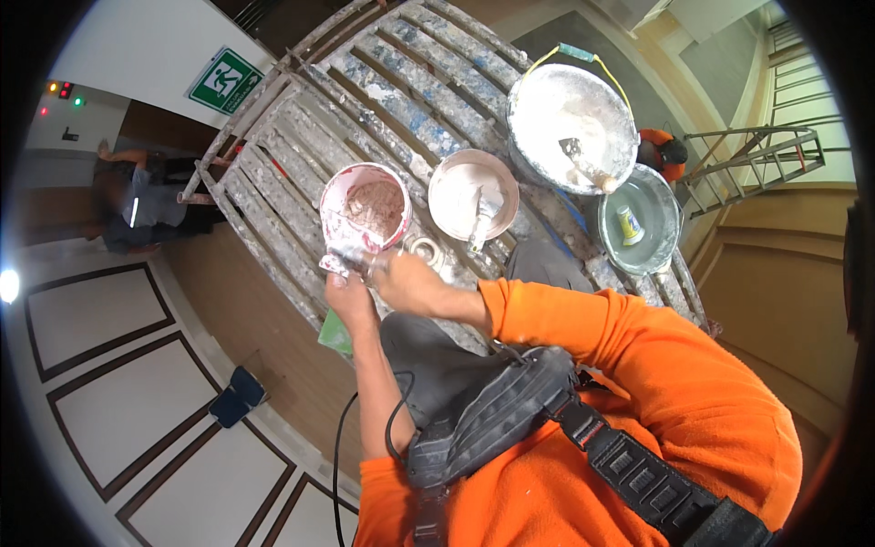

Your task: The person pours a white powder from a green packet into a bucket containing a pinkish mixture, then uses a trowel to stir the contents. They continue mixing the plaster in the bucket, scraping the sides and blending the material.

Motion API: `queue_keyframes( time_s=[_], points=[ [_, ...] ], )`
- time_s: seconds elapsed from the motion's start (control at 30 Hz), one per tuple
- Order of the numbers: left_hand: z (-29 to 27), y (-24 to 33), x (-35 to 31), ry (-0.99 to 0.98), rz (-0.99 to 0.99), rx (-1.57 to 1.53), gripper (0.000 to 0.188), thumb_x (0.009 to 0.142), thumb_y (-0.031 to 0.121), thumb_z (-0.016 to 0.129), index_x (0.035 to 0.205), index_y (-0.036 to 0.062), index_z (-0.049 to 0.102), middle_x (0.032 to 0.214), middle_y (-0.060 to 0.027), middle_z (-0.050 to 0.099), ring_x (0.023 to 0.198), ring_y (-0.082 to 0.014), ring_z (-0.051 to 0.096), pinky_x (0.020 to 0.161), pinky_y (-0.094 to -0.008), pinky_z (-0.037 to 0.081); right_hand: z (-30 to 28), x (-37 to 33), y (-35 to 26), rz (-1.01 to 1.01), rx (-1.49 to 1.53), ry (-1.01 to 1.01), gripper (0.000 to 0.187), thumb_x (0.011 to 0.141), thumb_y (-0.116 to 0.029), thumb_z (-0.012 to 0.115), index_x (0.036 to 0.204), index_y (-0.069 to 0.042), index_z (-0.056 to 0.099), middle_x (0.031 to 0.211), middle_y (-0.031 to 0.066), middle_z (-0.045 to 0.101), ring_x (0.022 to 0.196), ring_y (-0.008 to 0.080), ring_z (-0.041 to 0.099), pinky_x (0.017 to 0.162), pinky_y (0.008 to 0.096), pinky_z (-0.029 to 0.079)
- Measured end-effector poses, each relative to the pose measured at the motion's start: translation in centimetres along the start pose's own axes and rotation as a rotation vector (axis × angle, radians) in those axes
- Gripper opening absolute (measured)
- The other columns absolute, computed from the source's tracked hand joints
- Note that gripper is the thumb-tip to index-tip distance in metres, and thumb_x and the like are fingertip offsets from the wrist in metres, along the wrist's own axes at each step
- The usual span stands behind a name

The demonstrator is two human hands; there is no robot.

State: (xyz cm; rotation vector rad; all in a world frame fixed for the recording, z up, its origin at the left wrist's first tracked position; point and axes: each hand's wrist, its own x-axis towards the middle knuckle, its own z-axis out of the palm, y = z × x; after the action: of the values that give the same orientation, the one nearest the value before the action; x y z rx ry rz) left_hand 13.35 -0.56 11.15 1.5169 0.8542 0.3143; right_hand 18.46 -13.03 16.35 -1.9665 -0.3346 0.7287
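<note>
My left hand (346,299) is closed around a small putty-smeared tool (334,264), whose kind is partly hidden. Right beside it, my right hand (408,284) grips a putty knife (351,252), blurred, its blade near the smeared tool. Both hands are just on my side of a pinkish bucket (406,202) with lumpy brownish-pink paste (375,206) in it. A white tub (437,187) to the right holds white paste, with another putty-coated knife (478,228) leaning in it. Between the tub and my right hand lies a roll of tape (425,250).
The paint-spattered slatted platform (365,100) carries a large bucket (515,137) of white paste and a water bucket (670,242) with a yellow-and-white container (629,225) inside. A green flat piece (334,334) shows by my left forearm. People stand below on the left and near a ladder (756,164).
</note>
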Motion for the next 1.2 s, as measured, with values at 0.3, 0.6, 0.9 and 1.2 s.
queue_keyframes(
  time_s=[0.3, 0.6, 0.9, 1.2],
  points=[
    [-2.3, 1.1, -1.5, 0.047, 0.083, -0.050, 0.025, 0.093, -0.006, 0.054, 0.115, -0.0098, 0.064, 0.107, -0.0086, 0.069, 0.095, -0.0134, 0.063, 0.085, -0.0273, 0.048, -6.1, 4.1, 6.0, 0.117, 0.402, -0.049, 0.047, 0.102, -0.021, 0.048, 0.148, -0.011, 0.051, 0.070, 0.0000, 0.056, 0.056, 0.0057, 0.046, 0.047, 0.0253, 0.039],
    [-2.4, -0.9, -0.6, 0.026, 0.031, -0.107, 0.031, 0.093, -0.006, 0.053, 0.122, -0.0083, 0.062, 0.114, -0.0093, 0.068, 0.101, -0.0138, 0.062, 0.089, -0.0279, 0.047, -2.6, 2.5, 8.8, 0.174, 0.262, 0.001, 0.044, 0.103, -0.021, 0.046, 0.144, -0.008, 0.052, 0.087, 0.0085, 0.061, 0.073, 0.0158, 0.057, 0.067, 0.0319, 0.048],
    [-3.2, -0.5, 0.1, 0.024, 0.083, -0.068, 0.032, 0.092, -0.008, 0.053, 0.123, -0.0073, 0.063, 0.117, -0.0089, 0.068, 0.102, -0.0134, 0.062, 0.089, -0.0275, 0.047, -0.2, -2.2, 3.4, -0.297, 0.001, -0.015, 0.046, 0.100, -0.020, 0.047, 0.144, -0.010, 0.051, 0.122, 0.0315, 0.063, 0.103, 0.0462, 0.066, 0.091, 0.0496, 0.054],
    [-2.1, 0.8, -0.9, 0.141, 0.357, 0.470, 0.018, 0.085, -0.002, 0.058, 0.100, -0.0050, 0.068, 0.079, -0.0224, 0.067, 0.072, -0.0344, 0.066, 0.068, -0.0423, 0.050, 0.2, -1.8, 0.7, -0.236, 0.113, 0.070, 0.041, 0.095, -0.014, 0.049, 0.133, -0.004, 0.061, 0.091, 0.0340, 0.067, 0.085, 0.0484, 0.067, 0.079, 0.0516, 0.054]
  ],
)
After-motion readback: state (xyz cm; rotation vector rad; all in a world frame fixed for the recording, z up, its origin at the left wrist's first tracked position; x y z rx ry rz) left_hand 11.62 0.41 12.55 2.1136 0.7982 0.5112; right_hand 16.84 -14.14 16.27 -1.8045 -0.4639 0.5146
